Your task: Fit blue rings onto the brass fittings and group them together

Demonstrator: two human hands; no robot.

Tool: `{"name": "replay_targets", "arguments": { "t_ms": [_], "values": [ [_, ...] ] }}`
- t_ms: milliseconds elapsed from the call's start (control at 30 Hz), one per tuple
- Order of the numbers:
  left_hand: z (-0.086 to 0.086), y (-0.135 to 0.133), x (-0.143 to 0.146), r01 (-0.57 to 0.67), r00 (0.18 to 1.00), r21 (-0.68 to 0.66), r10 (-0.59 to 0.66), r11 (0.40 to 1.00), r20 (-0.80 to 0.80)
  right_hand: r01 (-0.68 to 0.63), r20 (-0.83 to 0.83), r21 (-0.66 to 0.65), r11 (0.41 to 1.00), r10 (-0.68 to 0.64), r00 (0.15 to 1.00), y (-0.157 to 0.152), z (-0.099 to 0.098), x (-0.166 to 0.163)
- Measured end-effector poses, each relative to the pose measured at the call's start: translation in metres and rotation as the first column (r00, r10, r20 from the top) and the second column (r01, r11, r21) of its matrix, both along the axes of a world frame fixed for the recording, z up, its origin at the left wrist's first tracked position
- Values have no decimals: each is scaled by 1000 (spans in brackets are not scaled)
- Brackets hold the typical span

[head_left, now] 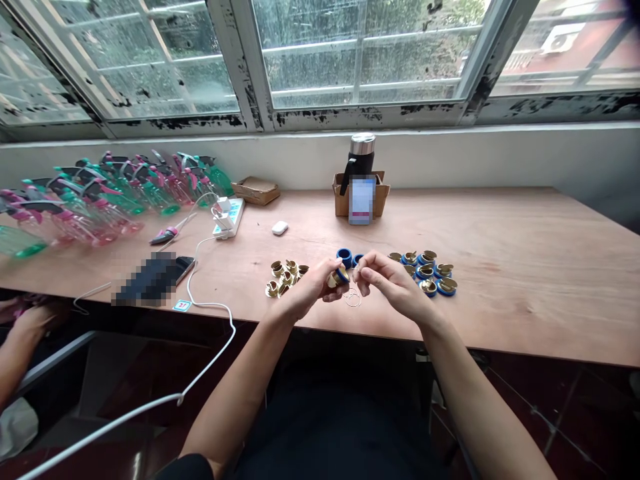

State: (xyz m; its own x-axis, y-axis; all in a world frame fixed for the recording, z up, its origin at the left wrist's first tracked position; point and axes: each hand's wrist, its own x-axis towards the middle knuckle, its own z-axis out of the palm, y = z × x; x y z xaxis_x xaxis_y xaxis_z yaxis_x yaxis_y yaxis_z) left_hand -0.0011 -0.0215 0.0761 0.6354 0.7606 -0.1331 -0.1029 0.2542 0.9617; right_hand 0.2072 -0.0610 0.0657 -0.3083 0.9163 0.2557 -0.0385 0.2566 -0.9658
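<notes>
Plywood workbench [500, 267] beneath a grimy window [360, 60], with spray bottles [100, 197] massed at upper left. Centre frame: left hand [313, 288] grasps a blue-ringed brass cap [338, 275] between thumb and fingers; right hand [395, 280] has its thumb and forefinger [364, 268] pinched just beside it, any held item too small to tell. Loose brass cups [283, 278] lie left of the hands, blue-and-brass caps [425, 273] right, thin wire rings [353, 299] just below.
</notes>
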Motion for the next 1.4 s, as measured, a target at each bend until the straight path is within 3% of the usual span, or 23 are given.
{"name": "replay_targets", "arguments": {
  "t_ms": [133, 300, 533, 633, 700, 833, 1033, 1200, 1400],
  "values": [
    [4, -4, -1, 21, 1000, -3, -21, 1000, -14, -90, -18, -2, 996, 90, 996, -3, -1, -1],
    [1, -4, -3, 32, 999, 6, -32, 999, -35, -115, -20, 13, 993, 115, 993, -3, -1, -1],
    [5, -7, -2, 39, 997, 45, -36, 998, -73, -92, 39, 48, 995, 90, 995, -2, -3, -2],
    [7, -7, -2, 43, 998, 59, -39, 997, -54, -45, 137, 162, 986, 22, 990, -1, -5, -3],
    [8, -7, -3, 53, 998, 71, -51, 996, -26, 4, 218, 324, 946, -79, 973, -1, -6, -5],
    [9, -6, -4, 80, 996, 106, -82, 991, 19, 56, 285, 622, 781, -293, 913, -5, -7, -12],
    [14, -7, -12, 112, 993, 231, -117, 966, 5, 35, 279, 824, 566, -459, 844, -17, 1, -20],
    [17, -9, -19, 119, 993, 322, -118, 939, -20, 10, 273, 872, 490, -502, 820, -21, 8, -23],
    [15, -9, -21, 148, 988, 345, -153, 927, -13, -3, 279, 881, 473, -514, 812, -24, 9, -23]
  ]
}}
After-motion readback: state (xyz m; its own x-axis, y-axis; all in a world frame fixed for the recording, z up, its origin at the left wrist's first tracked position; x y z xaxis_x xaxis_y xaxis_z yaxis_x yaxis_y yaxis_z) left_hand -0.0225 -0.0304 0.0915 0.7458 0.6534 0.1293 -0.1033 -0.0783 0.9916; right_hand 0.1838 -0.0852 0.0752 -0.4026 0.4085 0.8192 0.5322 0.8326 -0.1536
